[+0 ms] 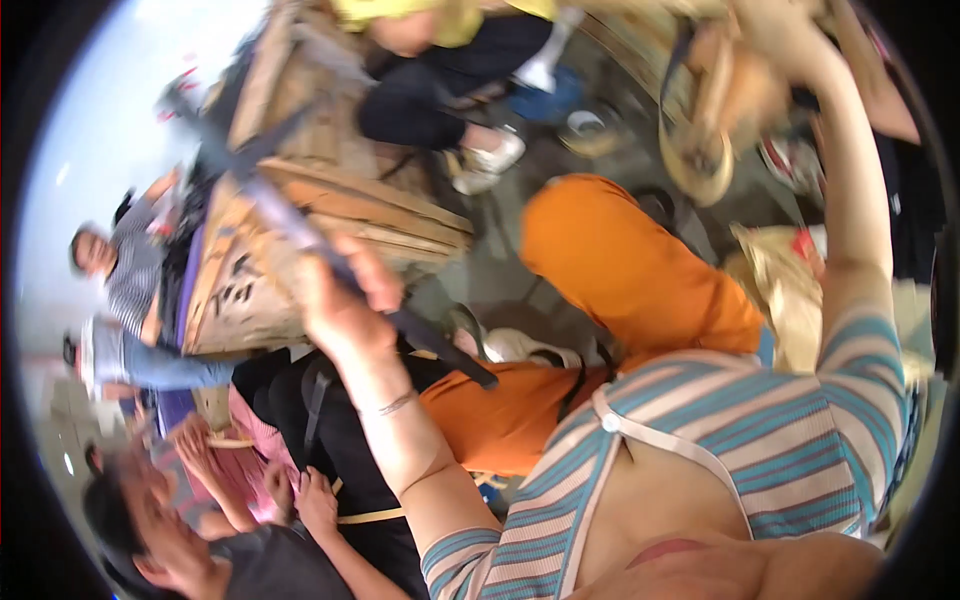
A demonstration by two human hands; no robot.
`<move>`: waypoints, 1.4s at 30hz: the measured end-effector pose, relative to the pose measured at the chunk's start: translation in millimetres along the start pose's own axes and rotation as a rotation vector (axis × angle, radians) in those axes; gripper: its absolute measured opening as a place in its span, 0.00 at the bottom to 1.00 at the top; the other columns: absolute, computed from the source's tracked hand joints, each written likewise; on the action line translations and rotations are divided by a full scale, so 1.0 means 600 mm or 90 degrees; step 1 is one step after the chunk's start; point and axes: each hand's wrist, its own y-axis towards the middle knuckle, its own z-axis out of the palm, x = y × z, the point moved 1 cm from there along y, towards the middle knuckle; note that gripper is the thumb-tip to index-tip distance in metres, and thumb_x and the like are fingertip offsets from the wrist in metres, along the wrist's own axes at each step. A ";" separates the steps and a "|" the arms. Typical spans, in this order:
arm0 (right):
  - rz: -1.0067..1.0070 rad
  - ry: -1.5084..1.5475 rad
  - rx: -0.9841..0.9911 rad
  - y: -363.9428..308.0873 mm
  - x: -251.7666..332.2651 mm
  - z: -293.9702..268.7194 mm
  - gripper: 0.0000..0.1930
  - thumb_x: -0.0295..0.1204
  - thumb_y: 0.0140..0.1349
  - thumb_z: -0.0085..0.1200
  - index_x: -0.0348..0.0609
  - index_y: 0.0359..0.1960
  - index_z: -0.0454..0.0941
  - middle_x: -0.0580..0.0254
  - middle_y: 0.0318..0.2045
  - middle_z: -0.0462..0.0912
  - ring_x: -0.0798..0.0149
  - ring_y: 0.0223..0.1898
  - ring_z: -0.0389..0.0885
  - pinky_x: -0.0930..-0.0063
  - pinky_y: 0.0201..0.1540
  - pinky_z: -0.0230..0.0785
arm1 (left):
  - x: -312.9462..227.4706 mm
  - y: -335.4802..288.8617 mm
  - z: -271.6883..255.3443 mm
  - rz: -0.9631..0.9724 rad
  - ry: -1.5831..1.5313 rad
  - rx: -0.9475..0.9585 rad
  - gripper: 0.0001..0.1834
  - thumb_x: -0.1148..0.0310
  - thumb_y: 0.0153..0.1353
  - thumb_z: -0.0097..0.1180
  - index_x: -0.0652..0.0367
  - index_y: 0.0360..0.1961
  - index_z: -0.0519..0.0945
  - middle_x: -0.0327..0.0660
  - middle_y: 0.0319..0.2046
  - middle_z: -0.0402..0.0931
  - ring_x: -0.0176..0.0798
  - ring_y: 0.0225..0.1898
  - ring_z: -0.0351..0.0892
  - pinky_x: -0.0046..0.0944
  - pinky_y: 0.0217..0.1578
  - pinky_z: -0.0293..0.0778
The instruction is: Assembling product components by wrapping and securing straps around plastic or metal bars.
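Note:
My left hand (345, 295) is raised beside the wooden crate and wrapped round a long dark tool (285, 215). Its far end forks into two crossing arms, and its other end reaches down past my wrist; motion blur hides its exact kind. My right hand (785, 45) is lifted high at the upper right, its fingers smeared by motion. Below that hand is a tan, loop-shaped thing (697, 185) with a blurred brown shape inside; I cannot tell whether the hand touches it.
A rough wooden crate (370, 215) stands at the left front. My orange-trousered knee (620, 265) is bent below my hands. A white shoe (490, 162) of a seated person and a roll of tape (588, 130) are ahead. A tan bag (790, 290) lies right; other people sit close left.

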 end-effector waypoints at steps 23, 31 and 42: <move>-0.277 1.155 0.388 0.277 0.453 0.218 0.17 0.28 0.58 0.51 0.38 0.49 0.66 0.66 0.44 0.72 0.76 0.41 0.70 0.84 0.41 0.64 | 0.028 -0.021 -0.059 -0.015 0.064 -0.030 0.21 0.54 0.63 0.41 0.65 0.34 0.68 0.42 0.16 0.67 0.32 0.14 0.61 0.28 0.15 0.58; -0.137 1.001 0.579 0.266 0.438 0.172 0.10 0.29 0.60 0.48 0.36 0.40 0.71 0.70 0.26 0.72 0.77 0.26 0.68 0.81 0.29 0.63 | 0.021 -0.036 -0.052 -0.028 0.052 -0.023 0.21 0.52 0.63 0.41 0.64 0.33 0.69 0.40 0.15 0.66 0.30 0.14 0.61 0.26 0.16 0.57; -0.215 0.768 0.154 0.251 0.451 0.148 0.11 0.31 0.58 0.46 0.35 0.26 0.75 0.49 0.18 0.74 0.51 0.21 0.73 0.65 0.28 0.64 | 0.030 -0.035 -0.044 0.047 0.136 -0.165 0.17 0.57 0.65 0.39 0.62 0.30 0.68 0.36 0.14 0.63 0.27 0.13 0.56 0.26 0.14 0.53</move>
